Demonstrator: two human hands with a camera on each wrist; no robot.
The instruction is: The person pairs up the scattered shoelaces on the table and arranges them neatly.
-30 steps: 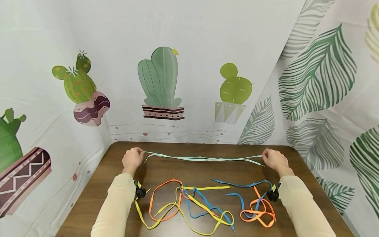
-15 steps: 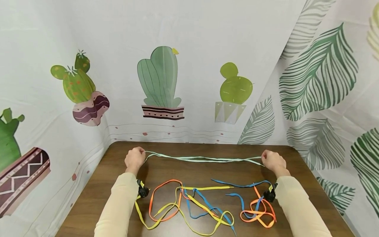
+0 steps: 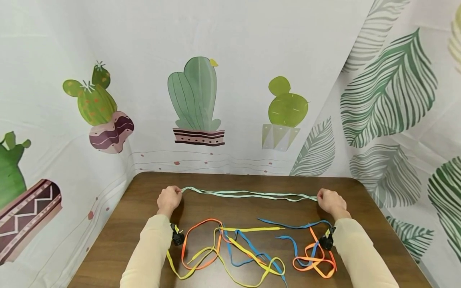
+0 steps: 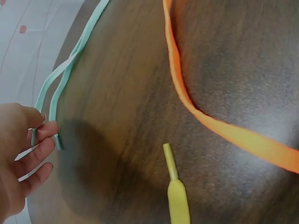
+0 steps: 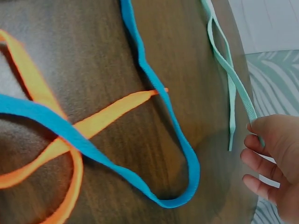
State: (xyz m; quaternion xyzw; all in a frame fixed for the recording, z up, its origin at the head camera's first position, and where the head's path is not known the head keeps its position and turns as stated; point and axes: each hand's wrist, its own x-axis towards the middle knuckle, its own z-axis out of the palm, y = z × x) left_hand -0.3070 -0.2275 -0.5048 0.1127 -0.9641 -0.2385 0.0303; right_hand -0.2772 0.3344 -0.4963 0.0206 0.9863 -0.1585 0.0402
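Two mint-green shoelaces (image 3: 230, 194) stretch side by side along the far part of the table, crossing in places. My left hand (image 3: 170, 199) pinches the left end of one between thumb and forefinger. In the left wrist view, the other lace's tip (image 4: 58, 141) hangs beside the fingertips; I cannot tell whether it is held. My right hand (image 3: 332, 203) pinches one lace at the right end. The other lace's right tip (image 5: 231, 140) lies free, a little apart from the right fingers. Both hands are low over the tabletop, near its far corners.
Nearer on the brown wooden table (image 3: 201, 212) lie tangled yellow (image 3: 252, 229), orange (image 3: 201, 221) and blue (image 3: 248, 240) laces. More blue and orange (image 3: 317, 259) laces overlap at the right. A cactus-printed cloth (image 3: 245, 120) hangs behind the table's far edge.
Both hands have come slightly nearer to me and lower, the left also shifting right. The mint laces are slacker, with wider gaps between strands. The other laces have stayed put.
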